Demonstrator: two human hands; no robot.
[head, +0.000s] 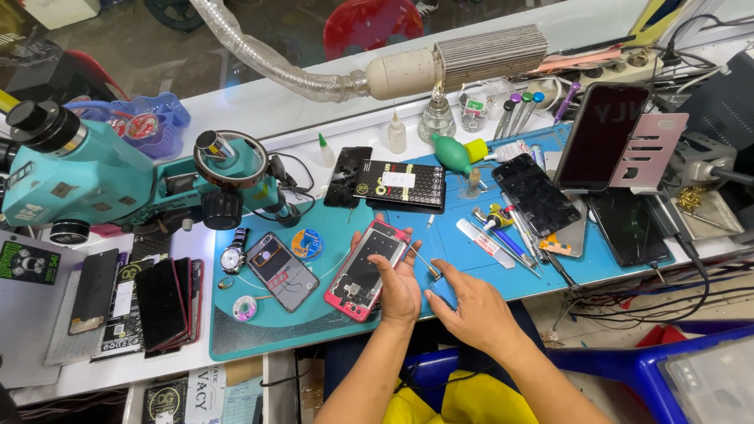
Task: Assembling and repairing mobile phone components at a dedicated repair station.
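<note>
My left hand [397, 284] rests palm up on the blue work mat [314, 326], fingers spread along the right edge of an opened phone in a red frame [363, 271] that lies face down with its insides showing. My right hand [467, 306] sits just to the right, near the mat's front edge, pinching a thin metal screwdriver [424, 265] whose tip points toward the phone's upper right corner.
A teal microscope [118, 184] stands at the left. Another phone [281, 271], a wristwatch [233, 257] and a tape roll [307, 243] lie left of the red phone. Several dark phones and screens [542, 192], tweezers, bottles and a propped phone [601, 133] crowd the right and back.
</note>
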